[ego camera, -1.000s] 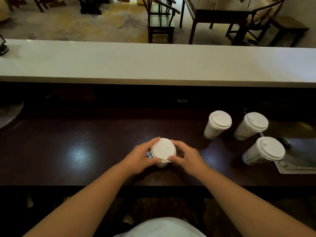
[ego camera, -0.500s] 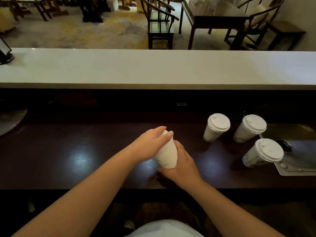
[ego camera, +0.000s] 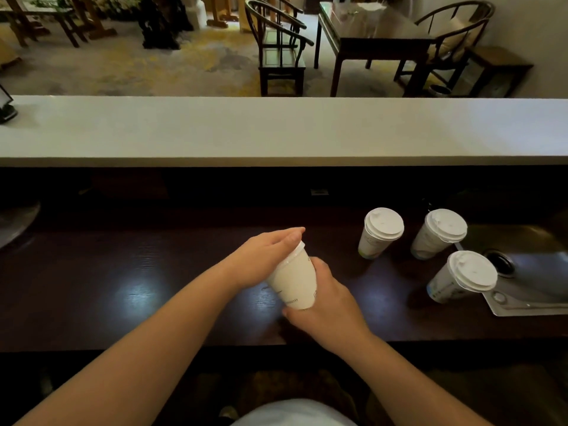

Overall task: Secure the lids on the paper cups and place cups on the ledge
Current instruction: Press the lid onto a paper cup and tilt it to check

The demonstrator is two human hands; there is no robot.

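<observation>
A white paper cup (ego camera: pixel 295 279) is tilted above the dark wooden counter (ego camera: pixel 123 287), lid end pointing up and away from me. My right hand (ego camera: pixel 325 305) grips the cup's lower body from the right and below. My left hand (ego camera: pixel 267 256) lies flat over the white lid (ego camera: pixel 298 248), fingers straight and pressing on it, hiding most of the lid. Three more lidded white cups stand to the right: one (ego camera: pixel 381 232) at the back, one (ego camera: pixel 438 233) beside it, one (ego camera: pixel 462 276) nearer me. The long white ledge (ego camera: pixel 276 130) runs across behind the counter.
A metal sink (ego camera: pixel 528 272) with a drain sits at the counter's right end, right beside the nearest cup. A dark object (ego camera: pixel 6 109) stands at the ledge's far left. Chairs and a table stand on the floor beyond the ledge.
The cup stood upright on the counter between both hands; it has since been lifted and tilted. My left hand moved on top of the lid and my right hand slid down to the cup's body.
</observation>
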